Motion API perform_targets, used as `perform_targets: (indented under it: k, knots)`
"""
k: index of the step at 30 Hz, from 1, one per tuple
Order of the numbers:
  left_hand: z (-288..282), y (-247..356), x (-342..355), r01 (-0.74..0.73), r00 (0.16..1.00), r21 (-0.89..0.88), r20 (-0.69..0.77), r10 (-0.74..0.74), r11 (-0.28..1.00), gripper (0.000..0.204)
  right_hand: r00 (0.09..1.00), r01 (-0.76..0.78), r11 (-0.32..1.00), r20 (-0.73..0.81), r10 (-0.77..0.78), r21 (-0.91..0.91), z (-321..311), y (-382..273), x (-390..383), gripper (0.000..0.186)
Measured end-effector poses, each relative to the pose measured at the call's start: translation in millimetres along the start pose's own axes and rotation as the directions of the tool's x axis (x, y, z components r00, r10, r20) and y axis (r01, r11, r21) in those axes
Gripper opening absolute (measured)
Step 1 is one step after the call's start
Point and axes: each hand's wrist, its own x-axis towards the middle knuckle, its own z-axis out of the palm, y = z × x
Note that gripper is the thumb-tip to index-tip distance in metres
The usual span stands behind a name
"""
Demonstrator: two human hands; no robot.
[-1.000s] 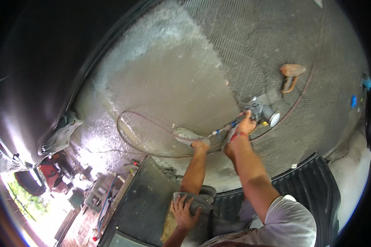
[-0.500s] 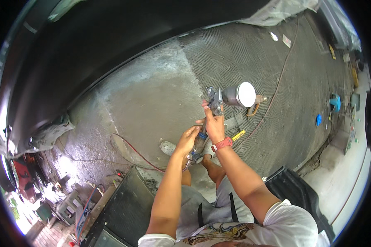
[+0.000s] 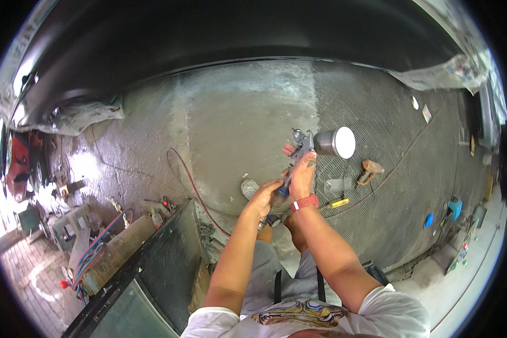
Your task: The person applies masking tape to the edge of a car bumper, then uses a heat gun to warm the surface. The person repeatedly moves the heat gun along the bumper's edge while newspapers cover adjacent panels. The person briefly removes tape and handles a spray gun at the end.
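Observation:
My right hand [image 3: 302, 179], with a red watch on its wrist, is closed around a metal spray gun [image 3: 303, 141]. The gun's grey cup [image 3: 325, 143] lies tipped to the right, its white round end facing up toward me. My left hand [image 3: 263, 197] grips the lower end of the gun's handle, beside a blue ring. Part of the fitting under the handle is hidden by my fingers and wrist. A dark red air hose [image 3: 194, 190] loops over the floor on the left and runs up to the area below my left hand.
A glossy black car body [image 3: 236, 34] spans the far side, with plastic sheeting [image 3: 442, 74] on its edge. An orange-brown power tool [image 3: 370, 171] and a yellow-handled tool [image 3: 338, 203] lie right of my hands. Near left stand a dark panel [image 3: 172, 253] and a gas cylinder [image 3: 118, 245].
My view has turned, so the car body now runs nearly level across the top and more of the left side shows. Both hands keep their hold on the spray gun.

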Motion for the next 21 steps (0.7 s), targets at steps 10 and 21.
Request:
perform_targets:
  k: [10, 21]
  knots:
    - [-55, 19, -38, -0.022, 1.000, -0.151, 0.018, 0.025, 0.988, 0.040, 0.999, 0.044, 0.999, 0.005, -0.044, -0.007, 84, 13, -25, 0.077]
    - [-61, 51, -48, -0.061, 0.998, -0.129, 0.024, 0.064, 0.990, 0.046, 0.998, 0.060, 0.998, -0.003, -0.060, 0.016, 118, -6, -28, 0.073]
